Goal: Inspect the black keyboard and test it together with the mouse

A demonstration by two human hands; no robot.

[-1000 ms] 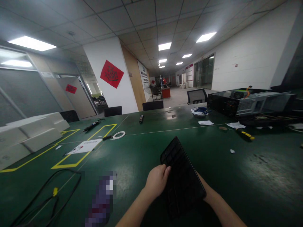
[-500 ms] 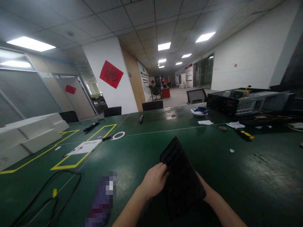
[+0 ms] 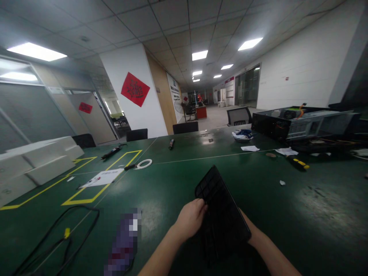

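— Green table (image 3: 169, 184) spanning the near side; what's on it?
— An open computer case (image 3: 271, 125), far right.
— And the black panel (image 3: 225, 214)?
— Tilted, at the near middle.
— Who has it?
— The left hand (image 3: 191, 217), fingers curled closed at its left edge. The right hand is hidden behind it, so I can't tell that grip.
— Anything smaller?
— A yellow-and-black tool (image 3: 299, 163), on the right.
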